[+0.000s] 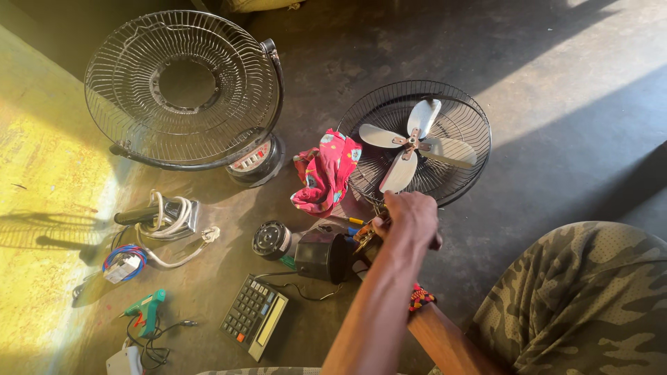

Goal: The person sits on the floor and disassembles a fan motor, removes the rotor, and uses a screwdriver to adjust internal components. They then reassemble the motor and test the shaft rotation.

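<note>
My left hand (410, 215) reaches forward from the bottom centre, its fingers closed over a fan motor (364, 236) with copper windings on the concrete floor. A black motor housing (323, 255) lies just left of it. My right forearm comes in from the lower right, with a beaded bracelet (420, 298) at the wrist. Its hand is hidden behind my left forearm. Just beyond my left hand lies a black fan guard (472, 114) holding a pale fan blade (413, 142).
A pink cloth (323, 170) lies by the guard. A grey guard (184, 90) leans on a motor base (256, 160) at the upper left. A round black part (271, 239), calculator (254, 316), green glue gun (144, 309), coiled white cable (167, 215) and screwdriver (347, 220) lie about. My camouflage-clad knee (577, 298) is at the right.
</note>
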